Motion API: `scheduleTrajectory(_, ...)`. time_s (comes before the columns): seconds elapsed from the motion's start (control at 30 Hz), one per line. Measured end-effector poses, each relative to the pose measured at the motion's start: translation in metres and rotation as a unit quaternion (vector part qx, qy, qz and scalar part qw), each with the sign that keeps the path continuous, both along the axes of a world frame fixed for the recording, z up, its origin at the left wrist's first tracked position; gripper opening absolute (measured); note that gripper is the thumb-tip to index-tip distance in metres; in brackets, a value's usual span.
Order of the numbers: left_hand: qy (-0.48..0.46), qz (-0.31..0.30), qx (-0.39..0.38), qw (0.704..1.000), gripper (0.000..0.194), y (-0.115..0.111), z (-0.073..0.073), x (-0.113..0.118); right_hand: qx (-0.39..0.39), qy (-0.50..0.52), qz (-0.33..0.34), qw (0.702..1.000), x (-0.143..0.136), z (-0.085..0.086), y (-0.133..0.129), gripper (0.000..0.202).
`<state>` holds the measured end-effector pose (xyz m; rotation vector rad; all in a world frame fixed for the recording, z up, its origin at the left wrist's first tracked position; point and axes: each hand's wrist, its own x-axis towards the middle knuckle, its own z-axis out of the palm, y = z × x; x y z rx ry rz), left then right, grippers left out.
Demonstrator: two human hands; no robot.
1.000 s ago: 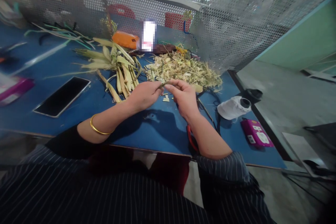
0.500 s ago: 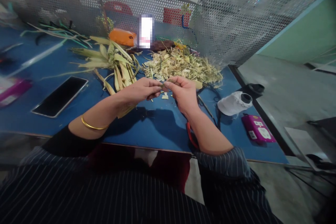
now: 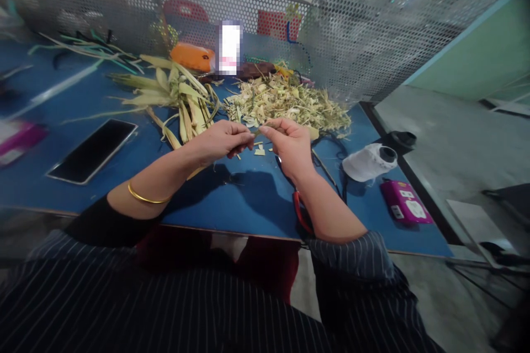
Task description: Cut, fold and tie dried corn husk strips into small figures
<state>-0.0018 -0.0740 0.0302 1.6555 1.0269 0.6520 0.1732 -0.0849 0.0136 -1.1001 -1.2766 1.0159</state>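
My left hand and my right hand pinch a thin greenish-brown strip of dried husk between their fingertips, above the blue table. Only a short length of the strip shows; the fingers cover the rest. Behind my left hand lies a bundle of corn husks, pale yellow and green. A heap of shredded husk scraps spreads just beyond my right hand. Small cut pieces lie on the table below the fingertips. Red-handled scissors lie partly hidden under my right forearm.
A dark phone lies on the left. To the right are a white thread cone, a black cone and a purple packet. An orange packet and a lit screen stand before the perforated metal panel.
My fingertips have drawn slightly apart, and a little more of the strip shows between them. The rest of the table looks the same, apart from a small shift of the view.
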Motion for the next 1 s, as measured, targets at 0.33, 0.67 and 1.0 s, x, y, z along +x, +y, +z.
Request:
scheduleTrajectory(0.33, -0.086, 0.076, -0.055, 0.992, 0.023, 0.0071, -0.0017, -0.0002, -0.093, 0.089, 0.072, 0.989, 0.0094, 0.0091, 0.0003, 0.013)
scheduleTrajectory(0.67, -0.137, -0.04, -0.199, 0.97, 0.025, 0.0048, -0.005, 0.0037, -0.16, 0.085, 0.21, 0.961, 0.0051, 0.006, -0.0047, 0.01)
scheduleTrajectory(1.0, -0.126, -0.047, -0.215, 0.967, 0.017, 0.0044, -0.0045, 0.005, -0.096, 0.011, 0.174, 0.98, 0.0018, -0.0001, -0.0039, 0.006)
